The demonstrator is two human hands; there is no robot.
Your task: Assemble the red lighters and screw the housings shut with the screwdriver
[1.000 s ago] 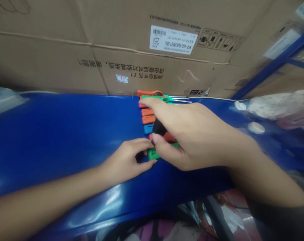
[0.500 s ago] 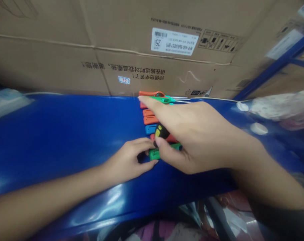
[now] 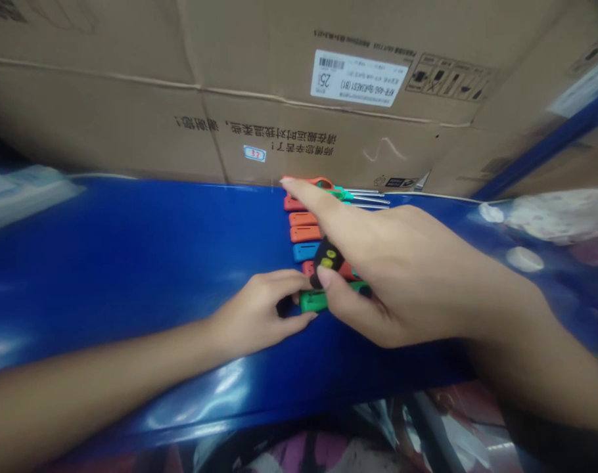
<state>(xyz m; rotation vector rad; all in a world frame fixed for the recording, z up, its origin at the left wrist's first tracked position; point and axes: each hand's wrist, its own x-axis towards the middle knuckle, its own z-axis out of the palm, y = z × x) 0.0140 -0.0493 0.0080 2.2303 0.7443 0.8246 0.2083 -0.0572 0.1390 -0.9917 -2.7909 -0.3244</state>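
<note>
A column of long-nosed lighters with coloured handles lies on the blue shelf, metal rods (image 3: 365, 197) pointing right. Nearest me is a green lighter (image 3: 313, 302); my left hand (image 3: 264, 305) pinches its handle end between thumb and fingers. My right hand (image 3: 392, 269) reaches over the column, its index finger stretched to the orange lighter (image 3: 303, 182) at the back. Its thumb presses against a black handle with yellow spots (image 3: 327, 257), whose far part is hidden under the palm. A blue lighter (image 3: 306, 251) and an orange lighter (image 3: 305, 234) show between.
A large cardboard box (image 3: 131, 125) stands behind the column along the blue shelf (image 3: 156, 256). Plastic packaging (image 3: 27, 194) lies at the left. At the right are a white round thing (image 3: 524, 259) and a wrapped bundle (image 3: 565, 210). A blue post (image 3: 526, 154) slants there.
The view has shifted slightly, so everything appears a little farther right. Both hands keep nearly the same places and grips by the lighters.
</note>
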